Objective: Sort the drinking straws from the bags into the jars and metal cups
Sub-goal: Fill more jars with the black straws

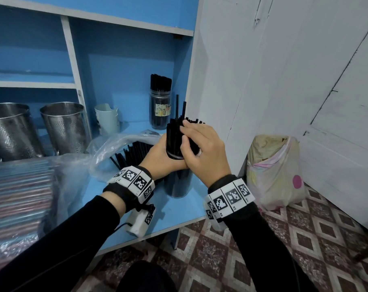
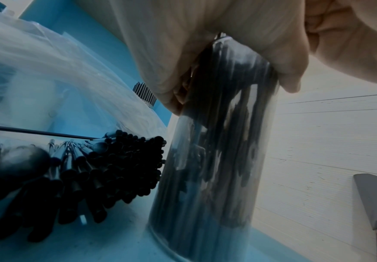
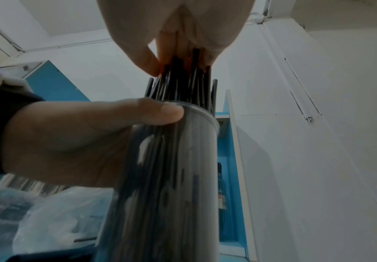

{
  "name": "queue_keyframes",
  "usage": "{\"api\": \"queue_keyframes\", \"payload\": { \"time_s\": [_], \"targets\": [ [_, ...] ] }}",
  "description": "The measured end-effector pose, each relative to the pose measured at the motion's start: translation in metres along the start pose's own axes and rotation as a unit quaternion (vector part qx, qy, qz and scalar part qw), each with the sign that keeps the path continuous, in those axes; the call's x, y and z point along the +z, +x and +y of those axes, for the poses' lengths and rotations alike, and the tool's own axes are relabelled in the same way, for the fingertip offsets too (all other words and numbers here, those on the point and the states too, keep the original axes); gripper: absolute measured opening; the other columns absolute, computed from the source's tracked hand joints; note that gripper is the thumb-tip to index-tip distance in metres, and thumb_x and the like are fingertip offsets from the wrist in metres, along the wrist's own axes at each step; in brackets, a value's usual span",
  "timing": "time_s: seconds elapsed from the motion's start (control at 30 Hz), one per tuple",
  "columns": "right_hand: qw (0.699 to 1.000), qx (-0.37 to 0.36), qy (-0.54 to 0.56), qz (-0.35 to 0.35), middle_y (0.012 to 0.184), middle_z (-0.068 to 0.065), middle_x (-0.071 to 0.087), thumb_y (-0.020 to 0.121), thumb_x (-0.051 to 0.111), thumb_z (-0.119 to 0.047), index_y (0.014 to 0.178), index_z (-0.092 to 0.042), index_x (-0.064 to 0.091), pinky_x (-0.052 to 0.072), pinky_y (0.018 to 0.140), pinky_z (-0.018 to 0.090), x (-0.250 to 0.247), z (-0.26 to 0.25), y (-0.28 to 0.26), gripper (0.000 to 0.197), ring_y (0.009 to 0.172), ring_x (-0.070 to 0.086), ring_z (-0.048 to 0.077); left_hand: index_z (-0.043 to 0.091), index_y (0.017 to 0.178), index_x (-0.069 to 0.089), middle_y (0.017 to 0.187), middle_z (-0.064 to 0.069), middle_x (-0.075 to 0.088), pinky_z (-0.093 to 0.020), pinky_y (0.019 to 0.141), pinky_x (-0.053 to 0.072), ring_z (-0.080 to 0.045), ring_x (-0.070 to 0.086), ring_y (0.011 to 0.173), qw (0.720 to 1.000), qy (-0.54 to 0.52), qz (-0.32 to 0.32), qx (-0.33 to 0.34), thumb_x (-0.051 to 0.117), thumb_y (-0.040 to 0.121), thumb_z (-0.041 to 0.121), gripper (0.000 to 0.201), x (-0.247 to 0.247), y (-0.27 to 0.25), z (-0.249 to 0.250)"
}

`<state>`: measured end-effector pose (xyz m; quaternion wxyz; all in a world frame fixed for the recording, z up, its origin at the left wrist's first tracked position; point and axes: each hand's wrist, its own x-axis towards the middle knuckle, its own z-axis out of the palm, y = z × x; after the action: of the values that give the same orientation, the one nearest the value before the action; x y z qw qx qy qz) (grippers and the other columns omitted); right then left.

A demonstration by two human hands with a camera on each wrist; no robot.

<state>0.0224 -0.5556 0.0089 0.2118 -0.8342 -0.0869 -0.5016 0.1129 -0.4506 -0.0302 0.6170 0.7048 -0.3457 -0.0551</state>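
Head view: your left hand grips a clear jar at the shelf's front right edge; your right hand curls over its black straws. Two metal cups stand left.
Left wrist: a bag spills more straws.
Right wrist: fingertips pinch straw tops.

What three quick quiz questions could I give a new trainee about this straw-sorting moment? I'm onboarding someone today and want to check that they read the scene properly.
1. True or false: the left hand grips the clear jar near its rim.
2. What is the right hand doing? A) gripping the black straws that stick out of the jar; B) lifting a metal cup; C) resting on the shelf.
3. Fill in: behind the hands, more black straws lie in an open plastic ____.

Key: 1 true; 2 A; 3 bag.
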Motion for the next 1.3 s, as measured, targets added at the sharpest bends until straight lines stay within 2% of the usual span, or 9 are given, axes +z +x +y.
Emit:
{"api": "queue_keyframes", "payload": {
  "time_s": [0.17, 0.33, 0.5, 0.7, 0.8, 0.93, 1.13, 1.23, 1.3],
  "targets": [
    [0.998, 0.035, 0.04, -0.033, 0.109, 0.005, 0.071, 0.085, 0.068, -0.008, 0.108, -0.006, 0.072, 0.048, 0.096, 0.03, -0.008, -0.005, 0.014, 0.023, 0.104, 0.063, 0.019, 0.031, 0.128, 0.051, 0.116, 0.012, 0.067, -0.032, 0.095, 0.053, -0.001, 0.063, 0.109, 1.0, 0.014, 0.0, -0.005, 0.087, 0.055, 0.043, 0.082, -0.002, -0.001, 0.001],
    [0.998, 0.008, 0.039, -0.047, 0.111, 0.005, 0.066, 0.089, 0.065, -0.007, 0.11, -0.006, 0.071, 0.047, 0.097, 0.032, -0.009, -0.005, 0.021, 0.023, 0.106, 0.061, 0.019, 0.026, 0.124, 0.052, 0.113, 0.007, 0.068, -0.043, 0.094, 0.054, -0.009, 0.065, 0.108, 1.0, 0.022, -0.004, 0.006, 0.089, 0.057, 0.042, 0.078, -0.002, 0.001, 0.001],
    [0.999, 0.006, 0.03, -0.032, 0.101, 0.006, 0.068, 0.089, 0.065, -0.006, 0.105, -0.004, 0.073, 0.049, 0.092, 0.028, -0.006, 0.0, 0.016, 0.019, 0.099, 0.063, 0.021, 0.033, 0.132, 0.047, 0.117, 0.014, 0.066, -0.032, 0.095, 0.053, 0.001, 0.061, 0.11, 0.999, 0.033, 0.0, 0.003, 0.088, 0.057, 0.045, 0.086, -0.003, -0.001, -0.001],
    [0.999, -0.002, 0.024, -0.035, 0.095, 0.005, 0.07, 0.09, 0.065, -0.009, 0.096, -0.005, 0.075, 0.044, 0.089, 0.017, -0.003, 0.006, 0.013, 0.013, 0.094, 0.062, 0.018, 0.029, 0.138, 0.041, 0.123, 0.017, 0.061, -0.005, 0.086, 0.045, 0.01, 0.057, 0.111, 0.998, 0.028, -0.048, -0.001, 0.09, 0.066, 0.029, 0.087, -0.013, -0.002, -0.003],
    [0.999, -0.004, 0.036, -0.041, 0.094, 0.004, 0.07, 0.09, 0.065, -0.01, 0.094, -0.006, 0.075, 0.046, 0.088, 0.021, -0.005, 0.006, 0.014, 0.012, 0.093, 0.063, 0.018, 0.028, 0.143, 0.036, 0.13, 0.017, 0.057, -0.009, 0.096, 0.041, 0.009, 0.053, 0.118, 0.997, 0.039, -0.062, -0.01, 0.089, 0.069, 0.027, 0.091, -0.02, -0.003, -0.007],
    [0.996, -0.025, 0.035, -0.075, 0.085, 0.001, 0.066, 0.089, 0.064, -0.012, 0.084, -0.006, 0.07, 0.049, 0.079, 0.028, -0.009, 0.005, 0.023, 0.009, 0.083, 0.06, 0.018, 0.037, 0.137, 0.036, 0.127, 0.025, 0.055, -0.003, 0.091, 0.04, 0.016, 0.051, 0.115, 0.998, 0.037, -0.054, -0.015, 0.089, 0.067, 0.031, 0.088, -0.022, -0.004, -0.009],
    [0.993, -0.028, 0.022, -0.116, 0.077, 0.001, 0.064, 0.088, 0.064, -0.013, 0.078, -0.005, 0.067, 0.048, 0.072, 0.033, -0.013, 0.002, 0.041, 0.013, 0.074, 0.058, 0.018, 0.031, 0.144, 0.033, 0.129, 0.025, 0.052, -0.009, 0.097, 0.037, 0.016, 0.046, 0.119, 0.997, 0.048, -0.051, -0.012, 0.088, 0.07, 0.03, 0.092, -0.021, -0.005, -0.01],
    [0.993, 0.01, 0.069, -0.092, 0.08, 0.002, 0.064, 0.087, 0.066, -0.011, 0.089, -0.008, 0.067, 0.05, 0.073, 0.03, -0.016, 0.002, 0.052, 0.005, 0.076, 0.059, 0.016, 0.033, 0.143, 0.033, 0.127, 0.028, 0.051, -0.008, 0.097, 0.036, 0.019, 0.044, 0.118, 0.998, 0.045, -0.045, -0.013, 0.087, 0.071, 0.029, 0.09, -0.019, -0.005, -0.012],
    [0.993, 0.027, 0.089, -0.072, 0.086, 0.001, 0.065, 0.087, 0.065, -0.009, 0.101, -0.009, 0.066, 0.05, 0.076, 0.024, -0.016, 0.001, 0.057, 0.014, 0.082, 0.06, 0.014, 0.032, 0.141, 0.034, 0.125, 0.031, 0.05, -0.008, 0.097, 0.036, 0.023, 0.043, 0.115, 0.998, 0.044, -0.042, -0.012, 0.087, 0.071, 0.028, 0.088, -0.018, -0.005, -0.012]
  ]
}}
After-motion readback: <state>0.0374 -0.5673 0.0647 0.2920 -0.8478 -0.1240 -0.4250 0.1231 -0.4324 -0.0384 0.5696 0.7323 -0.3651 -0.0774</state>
